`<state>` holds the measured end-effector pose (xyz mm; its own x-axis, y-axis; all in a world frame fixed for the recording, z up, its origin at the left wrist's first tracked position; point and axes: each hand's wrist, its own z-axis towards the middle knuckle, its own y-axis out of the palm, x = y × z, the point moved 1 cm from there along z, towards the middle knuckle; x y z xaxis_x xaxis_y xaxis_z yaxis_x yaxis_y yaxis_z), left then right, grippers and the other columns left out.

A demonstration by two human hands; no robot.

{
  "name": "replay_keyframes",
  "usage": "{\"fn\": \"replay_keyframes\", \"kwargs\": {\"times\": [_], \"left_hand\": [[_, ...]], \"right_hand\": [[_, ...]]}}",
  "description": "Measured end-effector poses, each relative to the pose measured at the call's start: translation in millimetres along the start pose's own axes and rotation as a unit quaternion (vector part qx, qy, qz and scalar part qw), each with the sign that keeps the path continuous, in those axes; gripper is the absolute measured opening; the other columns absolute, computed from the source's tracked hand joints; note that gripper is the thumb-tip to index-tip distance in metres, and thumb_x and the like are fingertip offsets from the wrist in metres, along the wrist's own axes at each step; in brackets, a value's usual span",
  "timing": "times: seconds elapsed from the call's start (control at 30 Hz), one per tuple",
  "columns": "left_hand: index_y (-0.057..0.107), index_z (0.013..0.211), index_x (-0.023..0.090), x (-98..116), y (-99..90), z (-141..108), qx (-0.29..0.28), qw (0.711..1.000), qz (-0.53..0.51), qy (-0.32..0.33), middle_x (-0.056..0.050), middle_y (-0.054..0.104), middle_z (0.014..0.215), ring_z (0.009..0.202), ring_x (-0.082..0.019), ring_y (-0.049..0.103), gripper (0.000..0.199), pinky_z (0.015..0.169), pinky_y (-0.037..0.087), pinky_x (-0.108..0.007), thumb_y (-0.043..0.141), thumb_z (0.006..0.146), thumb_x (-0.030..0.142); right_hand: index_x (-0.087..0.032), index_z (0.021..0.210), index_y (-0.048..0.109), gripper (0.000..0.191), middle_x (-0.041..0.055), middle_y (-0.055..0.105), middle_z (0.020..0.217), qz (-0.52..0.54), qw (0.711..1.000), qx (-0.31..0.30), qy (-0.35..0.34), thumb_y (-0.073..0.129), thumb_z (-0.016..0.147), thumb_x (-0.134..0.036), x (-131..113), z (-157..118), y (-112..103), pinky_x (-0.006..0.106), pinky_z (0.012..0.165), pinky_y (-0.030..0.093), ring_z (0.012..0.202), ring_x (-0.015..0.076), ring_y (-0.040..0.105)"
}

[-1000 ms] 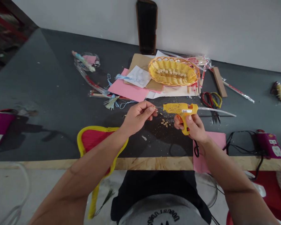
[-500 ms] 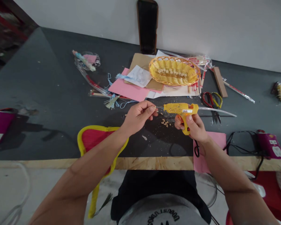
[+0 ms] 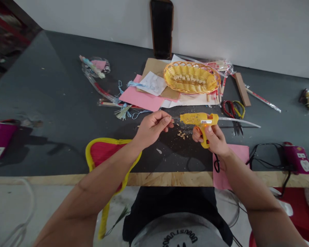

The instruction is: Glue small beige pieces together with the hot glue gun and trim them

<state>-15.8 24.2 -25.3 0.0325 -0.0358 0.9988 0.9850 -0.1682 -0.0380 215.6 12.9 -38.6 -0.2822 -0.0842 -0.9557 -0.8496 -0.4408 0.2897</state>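
Almost nothing moved since earlier frame; both hands hold same pose. Right hand (image 3: pixel 213 139) wrapped around glue gun (image 3: pixel 198 119) handle above table (image 3: pixel 54 113), nozzle aimed left. Left hand (image 3: pixel 152 127) pinched shut at nozzle tip, likely steadying tiny piece; piece itself too small to tell. Crumbs (image 3: pixel 181 134) beneath.

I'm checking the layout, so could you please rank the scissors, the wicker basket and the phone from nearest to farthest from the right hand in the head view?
1. Scissors: just right of and beyond the right hand, which holds the glue gun.
2. Basket: farther back, slightly left, on the papers.
3. Phone: farthest, leaning on the back wall.
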Motion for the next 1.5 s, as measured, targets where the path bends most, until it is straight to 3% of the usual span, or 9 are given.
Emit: {"fn": "replay_keyframes", "kwargs": {"times": [0.83,1.07,1.3,1.5], "left_hand": [[0.062,0.079,0.019,2.4,-0.1,-0.8,0.009,0.999,0.042,0.022,-0.003,0.068,0.073,0.057,-0.012,0.057,0.034,0.055,0.045,-0.025,0.06,0.09,0.051],[0.063,0.082,0.019,-0.8,-0.9,-0.5,0.006,0.999,0.038,0.019,-0.003,0.068,0.074,0.058,-0.012,0.057,0.031,0.056,0.045,-0.025,0.06,0.091,0.049],[0.064,0.079,0.019,-2.0,-1.2,1.3,0.03,1.0,0.003,0.005,-0.003,0.067,0.072,0.058,-0.012,0.055,0.033,0.056,0.045,-0.025,0.063,0.089,0.05],[0.064,0.076,0.019,0.5,1.3,0.7,0.023,1.0,-0.018,0.0,-0.002,0.068,0.071,0.057,-0.011,0.055,0.032,0.056,0.044,-0.025,0.066,0.087,0.05]], "right_hand": [[-0.03,0.123,0.049,0.035,-0.0027,0.049,0.072,-0.01,1.0,-0.01,-0.01,0.054,0.096,-0.052,-1.4,1.7,1.8,0.029,0.053,0.042,0.054,0.0116,0.038],[-0.03,0.116,0.051,0.032,-0.0033,0.049,0.07,-0.003,1.0,-0.013,-0.009,0.056,0.095,-0.052,-1.8,2.2,2.9,0.029,0.054,0.042,0.053,0.0112,0.039],[-0.022,0.096,0.06,0.033,0.0057,0.065,0.087,0.004,0.994,0.107,-0.003,0.056,0.092,-0.055,-7.8,5.8,-2.4,0.033,0.056,0.044,0.053,0.0108,0.042],[-0.023,0.1,0.058,0.038,0.0044,0.067,0.092,0.003,0.984,0.178,0.016,0.062,0.086,-0.058,-14.1,12.4,-12.5,0.029,0.049,0.043,0.055,0.0114,0.05]]}}
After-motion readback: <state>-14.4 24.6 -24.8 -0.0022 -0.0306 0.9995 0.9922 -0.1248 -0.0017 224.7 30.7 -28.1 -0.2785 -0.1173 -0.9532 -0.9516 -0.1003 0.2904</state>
